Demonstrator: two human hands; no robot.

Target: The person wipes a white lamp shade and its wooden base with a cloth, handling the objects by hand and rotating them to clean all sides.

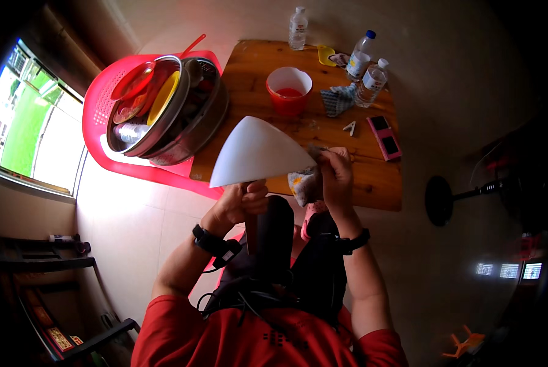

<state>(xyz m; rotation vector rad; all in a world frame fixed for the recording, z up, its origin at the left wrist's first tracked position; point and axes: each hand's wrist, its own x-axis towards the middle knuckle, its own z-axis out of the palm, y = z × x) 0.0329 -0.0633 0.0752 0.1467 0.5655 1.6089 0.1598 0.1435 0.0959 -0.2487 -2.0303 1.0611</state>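
My left hand [248,199] is closed around the brown handle [251,234] of a fan-shaped piece with a smooth white face [260,149]. At that piece's right corner is my right hand [337,167], its fingers pinched on a small greyish thing too unclear to name. A grey patterned cloth [303,184] with yellow marks hangs just left of my right hand, at the near edge of the wooden table [237,73]. Beyond the white piece, a red and white cup [289,91] stands on the table with red in its bottom.
Metal basins [189,133] holding red and yellow plastic items stand left on a pink plastic surface [95,105]. A white clip [349,128], a pink-cased phone [384,137], a checked cloth [337,98], a yellow scoop [326,55] and several plastic bottles [298,30] lie or stand on the table.
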